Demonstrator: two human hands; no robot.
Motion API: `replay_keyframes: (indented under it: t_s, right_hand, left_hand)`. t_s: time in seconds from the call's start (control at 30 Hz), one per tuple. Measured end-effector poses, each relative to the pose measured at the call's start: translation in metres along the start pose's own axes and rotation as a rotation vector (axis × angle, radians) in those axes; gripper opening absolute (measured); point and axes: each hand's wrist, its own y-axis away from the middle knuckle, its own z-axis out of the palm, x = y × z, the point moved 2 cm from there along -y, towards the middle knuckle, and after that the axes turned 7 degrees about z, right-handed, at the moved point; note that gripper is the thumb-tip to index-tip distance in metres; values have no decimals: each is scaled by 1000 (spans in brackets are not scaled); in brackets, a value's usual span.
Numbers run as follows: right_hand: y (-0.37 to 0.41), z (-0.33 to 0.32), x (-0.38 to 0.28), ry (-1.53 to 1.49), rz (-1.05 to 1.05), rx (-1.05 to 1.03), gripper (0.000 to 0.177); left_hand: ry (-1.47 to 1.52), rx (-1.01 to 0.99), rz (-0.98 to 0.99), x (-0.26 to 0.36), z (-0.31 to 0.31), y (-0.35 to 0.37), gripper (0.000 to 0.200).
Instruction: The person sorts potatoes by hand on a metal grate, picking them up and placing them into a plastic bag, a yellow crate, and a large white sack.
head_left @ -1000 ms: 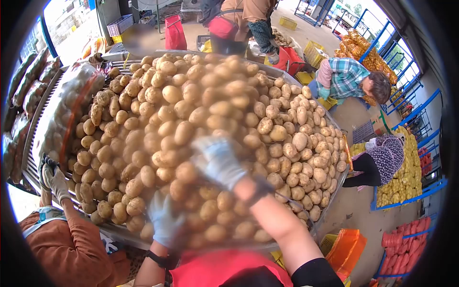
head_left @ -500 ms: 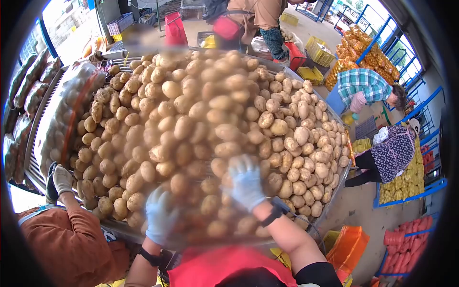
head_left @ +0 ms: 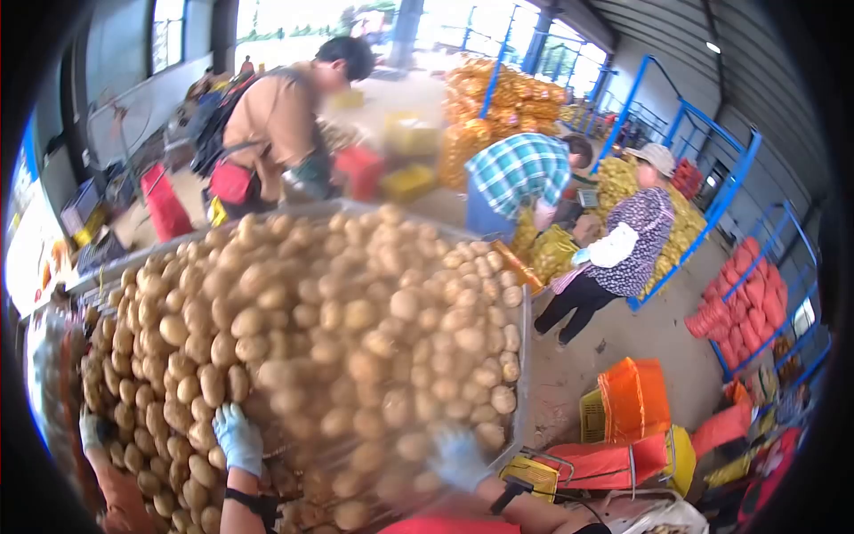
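Note:
Many potatoes (head_left: 213, 378) cover a large metal-edged table (head_left: 523, 356). My left hand (head_left: 237, 438), in a light blue glove, rests against the potatoes at the lower left, its fingertips touching them; whether it grips one is not clear. My right hand (head_left: 458, 457), gloved the same way, is smeared by motion at the lower right of the pile. Around it the potatoes are blurred, and its fingers cannot be made out.
A co-worker's gloved hand (head_left: 92, 432) is at the table's left edge. Three people stand beyond the table. An orange crate bag (head_left: 633, 400) and a yellow crate (head_left: 531, 474) are at the right. Filled orange sacks (head_left: 498, 107) are stacked behind.
The view has swung up and to the right. My left hand now lies against potatoes at the lower left; my right hand is lower in view and more blurred. The person at the right now stands more upright.

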Motion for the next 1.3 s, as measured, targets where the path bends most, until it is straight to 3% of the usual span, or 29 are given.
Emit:
replay_keyframes:
  t_s: [0.07,0.2,0.33,0.43,0.5,0.57,0.63,0.7,0.8,0.9,0.97,1.0,1.03,1.13,1.23,1.3]
  right_hand:
    - [16,9,-3,-1,-11,127,50]
    - [23,6,0,-65,62,158,41]
    - [21,10,-5,-34,55,206,37]
    - [25,19,1,-54,81,151,39]
    - [21,9,-3,-57,9,319,42]
    - [12,20,5,-67,-2,348,40]
    - [20,8,-6,-33,-28,353,40]
    - [24,15,-1,-95,65,217,40]
    - [24,18,0,-123,74,181,32]
    - [23,22,2,-73,83,188,28]
    - [25,21,2,-66,98,183,26]
    - [25,22,2,-48,95,194,26]
    - [26,22,2,-51,97,187,26]
    - [25,22,2,-61,96,197,26]
    - [23,16,1,-69,77,192,27]
    - [18,25,11,-101,74,219,25]
  left_hand:
    - [0,-40,-99,2,2,-10,48]
    - [73,-139,-128,-7,-2,-16,47]
    - [89,77,52,2,-2,-15,38]
    - [90,92,-97,33,-9,-10,47]
    - [73,82,-169,57,-34,-8,53]
    - [194,55,-224,30,-11,-18,52]
    - [279,191,-233,30,-8,-20,46]
    - [308,281,-255,41,-18,-18,44]
    - [445,397,-333,50,-28,-20,64]
    - [380,330,-391,51,-26,-31,71]
    - [329,389,-366,36,-3,-40,75]
    - [313,359,-257,37,-6,-44,78]
    - [269,309,-284,41,-7,-46,78]
    - [244,355,-77,12,20,-63,76]
    - [388,284,-48,-4,16,-69,71]
    - [1156,280,-188,10,3,-64,65]
